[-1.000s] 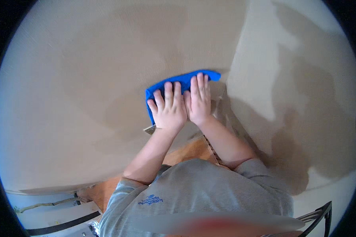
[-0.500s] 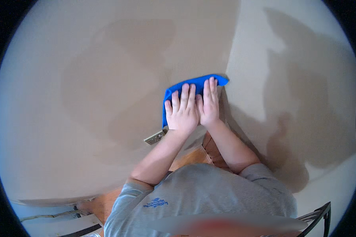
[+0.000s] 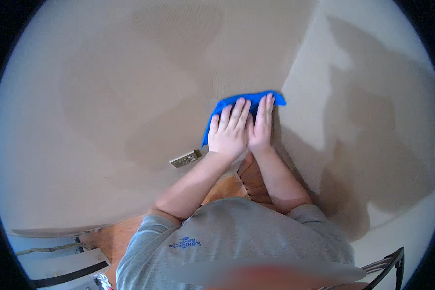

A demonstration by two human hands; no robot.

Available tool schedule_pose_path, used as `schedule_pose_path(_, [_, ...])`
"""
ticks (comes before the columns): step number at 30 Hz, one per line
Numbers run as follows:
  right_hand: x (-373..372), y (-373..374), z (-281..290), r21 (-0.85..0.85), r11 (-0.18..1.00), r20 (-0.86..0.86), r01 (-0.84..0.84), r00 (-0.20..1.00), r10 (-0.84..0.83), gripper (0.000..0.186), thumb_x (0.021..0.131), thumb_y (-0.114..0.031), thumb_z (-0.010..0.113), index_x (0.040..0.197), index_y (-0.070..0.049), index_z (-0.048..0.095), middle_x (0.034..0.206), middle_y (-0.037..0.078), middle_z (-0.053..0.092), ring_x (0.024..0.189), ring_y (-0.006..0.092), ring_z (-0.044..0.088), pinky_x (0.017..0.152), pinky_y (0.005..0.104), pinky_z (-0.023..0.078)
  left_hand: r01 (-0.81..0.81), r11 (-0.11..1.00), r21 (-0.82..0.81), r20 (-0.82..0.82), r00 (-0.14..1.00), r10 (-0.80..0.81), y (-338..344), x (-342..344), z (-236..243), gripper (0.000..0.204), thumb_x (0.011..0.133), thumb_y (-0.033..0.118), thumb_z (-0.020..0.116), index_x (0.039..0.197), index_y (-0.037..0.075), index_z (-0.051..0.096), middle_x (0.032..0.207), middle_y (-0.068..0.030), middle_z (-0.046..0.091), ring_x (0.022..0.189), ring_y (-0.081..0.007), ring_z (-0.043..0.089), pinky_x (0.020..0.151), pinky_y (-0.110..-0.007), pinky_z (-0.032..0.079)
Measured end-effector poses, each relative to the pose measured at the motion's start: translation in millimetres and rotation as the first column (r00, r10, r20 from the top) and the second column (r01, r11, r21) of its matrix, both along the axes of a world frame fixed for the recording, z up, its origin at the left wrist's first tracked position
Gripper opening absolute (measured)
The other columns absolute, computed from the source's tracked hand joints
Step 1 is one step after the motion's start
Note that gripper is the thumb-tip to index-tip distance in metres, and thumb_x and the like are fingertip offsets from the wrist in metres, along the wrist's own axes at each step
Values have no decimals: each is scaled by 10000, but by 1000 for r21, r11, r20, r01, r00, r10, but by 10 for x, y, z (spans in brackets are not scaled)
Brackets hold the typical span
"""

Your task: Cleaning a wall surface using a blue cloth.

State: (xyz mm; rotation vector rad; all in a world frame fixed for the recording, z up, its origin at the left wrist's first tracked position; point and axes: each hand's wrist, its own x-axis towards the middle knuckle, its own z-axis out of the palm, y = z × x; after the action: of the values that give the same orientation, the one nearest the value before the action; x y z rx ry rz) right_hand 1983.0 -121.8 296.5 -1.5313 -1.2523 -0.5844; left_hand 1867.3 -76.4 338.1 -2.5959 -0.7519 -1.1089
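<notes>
Under the left hand (image 3: 228, 137) and right hand (image 3: 261, 133) — both laid flat — is a blue cloth (image 3: 256, 98), long side crosswise, its pointed end nearest the right hand

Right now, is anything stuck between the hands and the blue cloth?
Nothing visible: the left hand and right hand both lie on the blue cloth against the wall, though the palms' undersides are hidden.
</notes>
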Motion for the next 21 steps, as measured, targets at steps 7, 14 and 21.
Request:
schedule_pose_path(7, [-87, -310, 400, -21, 1000, -31, -13, 999, 12, 640, 918, -145, 534, 1440, 72, 234, 1510, 307, 164, 1404, 471, 146, 1144, 517, 140, 23, 995, 97, 70, 997, -30, -267, -74, 360, 486, 871, 283, 526, 1339, 154, 524, 1418, -34, 462, 1197, -284, 463, 955, -455, 335])
schedule_pose_path(14, [-81, -313, 62, 5, 1000, 41, -3, 999, 3, 650, 912, -171, 538, 1441, 70, 246, 1510, 300, 178, 1390, 497, 167, 1130, 543, 158, -19, 995, 101, 73, 997, 12, -306, -113, 54, 497, 849, 275, 549, 1329, 149, 531, 1381, -42, 487, 1181, -283, 461, 927, -444, 349])
schedule_pose_path(21, [-250, -295, 249, -15, 997, 88, -79, 993, 80, 581, 899, -114, 536, 1401, 85, 323, 1482, 297, 259, 1358, 510, 242, 1108, 559, 195, -4, 997, -79, -34, 999, 1, -358, -412, 298, 567, 853, 249, 529, 1395, 105, 448, 1474, -130, 367, 1313, -402, 332, 1058, -562, 233])
